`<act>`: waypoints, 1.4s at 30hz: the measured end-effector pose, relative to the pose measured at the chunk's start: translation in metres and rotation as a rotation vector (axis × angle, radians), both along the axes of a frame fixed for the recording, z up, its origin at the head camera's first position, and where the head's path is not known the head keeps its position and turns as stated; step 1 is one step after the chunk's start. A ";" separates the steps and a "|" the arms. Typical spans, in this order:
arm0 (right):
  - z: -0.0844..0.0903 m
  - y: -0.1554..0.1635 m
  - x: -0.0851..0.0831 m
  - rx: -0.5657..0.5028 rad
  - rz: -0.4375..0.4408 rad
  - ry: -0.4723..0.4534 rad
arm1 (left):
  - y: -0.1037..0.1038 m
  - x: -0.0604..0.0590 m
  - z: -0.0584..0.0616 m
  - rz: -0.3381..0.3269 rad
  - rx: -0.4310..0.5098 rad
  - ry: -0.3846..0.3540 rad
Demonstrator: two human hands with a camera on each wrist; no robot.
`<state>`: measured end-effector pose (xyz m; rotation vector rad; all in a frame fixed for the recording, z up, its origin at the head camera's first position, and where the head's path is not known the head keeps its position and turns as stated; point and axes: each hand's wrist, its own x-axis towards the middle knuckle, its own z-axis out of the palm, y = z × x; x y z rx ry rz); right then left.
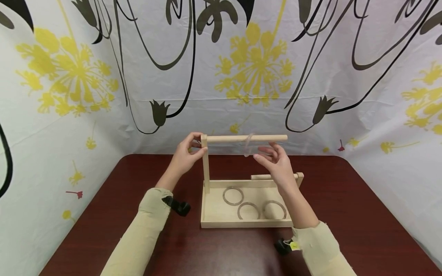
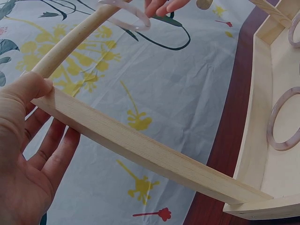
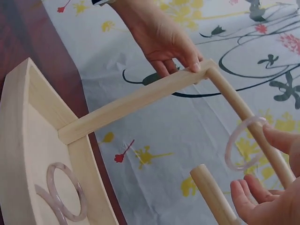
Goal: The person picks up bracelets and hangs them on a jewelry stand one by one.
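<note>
A pale, translucent bangle hangs around the long upper wooden rod, a little past its middle. My left hand grips the top of the upright wooden post where that rod joins it, thumb on the near side. Close to the bangle, my right hand is under the rod's free end with thumb and fingers spread apart. In the right wrist view, the right thumb comes right up to the bangle's edge, while the fingers stay below. Post and rod belong to a wooden tray stand.
Three more bangles lie in the tray, one toward the back left, one at front centre and one at right. A shorter, lower rod crosses the tray's right rear. The stand rests on a dark red table before a patterned cloth.
</note>
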<state>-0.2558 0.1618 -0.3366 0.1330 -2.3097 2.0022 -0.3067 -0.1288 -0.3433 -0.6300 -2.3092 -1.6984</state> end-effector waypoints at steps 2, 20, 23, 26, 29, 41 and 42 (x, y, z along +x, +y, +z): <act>0.000 -0.001 0.005 0.012 0.000 0.010 | 0.000 0.000 0.000 0.002 0.002 -0.004; -0.018 -0.028 0.033 0.077 -0.005 0.135 | 0.005 0.015 0.015 0.008 -0.020 -0.006; -0.026 -0.035 0.036 0.081 0.072 0.177 | 0.003 0.006 0.006 0.006 -0.005 -0.016; -0.034 -0.041 0.038 0.103 0.187 0.197 | 0.001 -0.001 0.000 0.003 0.004 -0.009; -0.043 -0.047 0.040 0.146 0.274 0.170 | 0.000 -0.002 -0.001 0.001 0.003 0.002; -0.085 -0.058 0.024 0.434 0.150 0.016 | -0.001 -0.002 -0.001 -0.001 0.001 0.019; -0.088 -0.059 0.022 0.479 0.122 0.008 | -0.001 -0.002 -0.001 -0.002 0.004 0.018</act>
